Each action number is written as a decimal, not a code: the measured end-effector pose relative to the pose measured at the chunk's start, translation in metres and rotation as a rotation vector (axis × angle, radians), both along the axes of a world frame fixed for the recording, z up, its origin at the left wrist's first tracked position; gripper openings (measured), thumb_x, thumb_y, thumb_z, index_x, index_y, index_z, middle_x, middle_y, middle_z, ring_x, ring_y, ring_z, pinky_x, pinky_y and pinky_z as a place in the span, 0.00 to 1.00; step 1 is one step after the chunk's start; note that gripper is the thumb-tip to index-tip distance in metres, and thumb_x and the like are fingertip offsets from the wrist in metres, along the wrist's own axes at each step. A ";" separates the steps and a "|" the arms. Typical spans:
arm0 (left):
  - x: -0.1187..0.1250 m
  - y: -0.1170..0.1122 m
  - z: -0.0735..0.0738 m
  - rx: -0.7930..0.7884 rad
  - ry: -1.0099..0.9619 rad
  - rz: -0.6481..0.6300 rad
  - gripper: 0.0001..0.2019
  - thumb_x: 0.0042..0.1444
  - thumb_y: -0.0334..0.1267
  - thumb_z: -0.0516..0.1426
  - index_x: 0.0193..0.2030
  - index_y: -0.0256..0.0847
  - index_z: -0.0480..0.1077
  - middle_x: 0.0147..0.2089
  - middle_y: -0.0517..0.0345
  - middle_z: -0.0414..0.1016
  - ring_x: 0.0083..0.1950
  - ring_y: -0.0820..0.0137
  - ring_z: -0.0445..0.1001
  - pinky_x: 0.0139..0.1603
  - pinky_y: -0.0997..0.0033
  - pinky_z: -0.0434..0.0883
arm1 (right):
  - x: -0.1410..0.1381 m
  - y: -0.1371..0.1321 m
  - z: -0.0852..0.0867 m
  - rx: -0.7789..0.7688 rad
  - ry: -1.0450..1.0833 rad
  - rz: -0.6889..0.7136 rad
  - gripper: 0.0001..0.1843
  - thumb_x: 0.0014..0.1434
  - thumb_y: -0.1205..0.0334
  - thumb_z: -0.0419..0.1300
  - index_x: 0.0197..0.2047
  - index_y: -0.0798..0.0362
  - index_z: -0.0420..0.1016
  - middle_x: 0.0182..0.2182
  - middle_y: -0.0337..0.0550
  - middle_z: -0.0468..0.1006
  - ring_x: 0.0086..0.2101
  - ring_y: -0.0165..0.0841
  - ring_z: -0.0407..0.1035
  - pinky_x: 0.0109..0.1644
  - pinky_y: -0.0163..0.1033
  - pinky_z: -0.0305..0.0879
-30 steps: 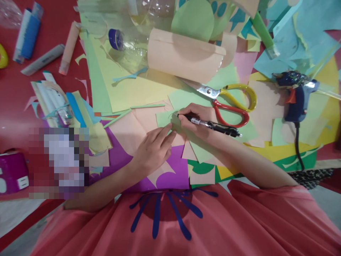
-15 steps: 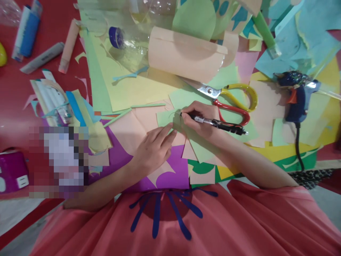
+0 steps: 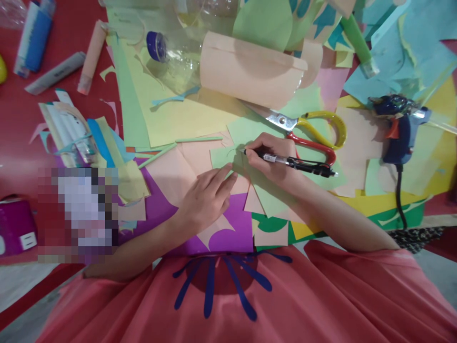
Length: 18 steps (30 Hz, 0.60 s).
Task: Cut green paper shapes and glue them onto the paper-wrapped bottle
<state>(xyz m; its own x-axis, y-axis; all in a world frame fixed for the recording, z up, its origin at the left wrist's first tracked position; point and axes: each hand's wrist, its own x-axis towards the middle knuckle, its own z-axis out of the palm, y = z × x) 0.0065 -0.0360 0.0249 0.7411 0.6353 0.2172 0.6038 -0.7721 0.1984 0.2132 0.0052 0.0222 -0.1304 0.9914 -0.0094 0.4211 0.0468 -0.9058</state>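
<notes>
- Black pen (image 3: 310, 166) is gripped between the thumb and fingers of the right hand (image 3: 278, 170), its tip held by the end of a thin curved line drawn on a piece of light green paper (image 3: 222, 159); whether the paper is touched by the tip cannot be told
- A white label (image 3: 270, 157) is carried on the pen's barrel, marked with small dark strokes like a barcode, too small to be read
- The light green paper is laid over peach paper in front of the person, and its near edge is touched by the fingertips of the left hand (image 3: 205, 199), which is held flat and open
- Scissors (image 3: 283, 121) with one yellow and one red handle are placed just beyond the right hand, the red handle partly hidden by it
- Farther off, a clear bottle (image 3: 182, 64) with a blue cap is laid on its side, wrapped in a peach sheet (image 3: 250, 71)
- Dark lettering is printed on a grey marker (image 3: 55, 74) at the left, but it cannot be made out
- On a purple box (image 3: 16, 221) at the left edge, a white patch with dark marks is shown, likewise illegible
</notes>
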 end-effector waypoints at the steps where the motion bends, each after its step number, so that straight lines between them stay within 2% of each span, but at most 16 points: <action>1: 0.000 0.000 0.000 0.002 -0.001 0.001 0.16 0.63 0.27 0.52 0.56 0.27 0.72 0.59 0.38 0.77 0.53 0.58 0.78 0.53 0.59 0.78 | 0.000 0.000 0.000 0.007 0.001 -0.005 0.08 0.57 0.65 0.61 0.27 0.47 0.68 0.21 0.35 0.73 0.22 0.30 0.64 0.26 0.38 0.61; 5: -0.001 0.000 0.000 -0.014 0.007 -0.001 0.16 0.64 0.27 0.52 0.57 0.28 0.71 0.61 0.39 0.77 0.54 0.58 0.77 0.53 0.59 0.78 | -0.001 -0.001 -0.001 0.056 0.024 -0.020 0.12 0.53 0.69 0.59 0.23 0.48 0.63 0.18 0.33 0.67 0.19 0.28 0.59 0.23 0.37 0.56; 8: -0.001 -0.001 -0.002 -0.060 0.025 0.000 0.17 0.65 0.28 0.51 0.59 0.29 0.70 0.63 0.39 0.75 0.56 0.58 0.76 0.55 0.58 0.77 | 0.001 -0.001 -0.002 0.060 0.035 -0.037 0.11 0.54 0.68 0.59 0.23 0.48 0.64 0.18 0.34 0.68 0.20 0.28 0.59 0.23 0.37 0.57; 14: -0.002 -0.002 -0.004 -0.069 0.004 0.011 0.18 0.64 0.28 0.51 0.59 0.29 0.70 0.62 0.38 0.75 0.57 0.58 0.76 0.56 0.58 0.77 | 0.003 0.002 -0.001 -0.001 0.015 0.032 0.08 0.56 0.65 0.60 0.26 0.48 0.68 0.21 0.34 0.72 0.21 0.28 0.62 0.25 0.36 0.59; 18: -0.002 -0.002 -0.003 -0.097 0.000 0.000 0.18 0.64 0.28 0.52 0.59 0.29 0.70 0.63 0.38 0.74 0.58 0.57 0.75 0.56 0.57 0.77 | 0.003 0.002 -0.002 0.029 0.020 0.000 0.10 0.53 0.67 0.59 0.23 0.49 0.64 0.18 0.33 0.68 0.20 0.27 0.58 0.24 0.36 0.56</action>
<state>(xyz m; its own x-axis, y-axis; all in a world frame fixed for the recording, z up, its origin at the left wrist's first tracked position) 0.0043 -0.0378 0.0215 0.7411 0.6533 0.1547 0.6037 -0.7493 0.2720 0.2157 0.0075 0.0202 -0.1302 0.9912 0.0224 0.4032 0.0736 -0.9121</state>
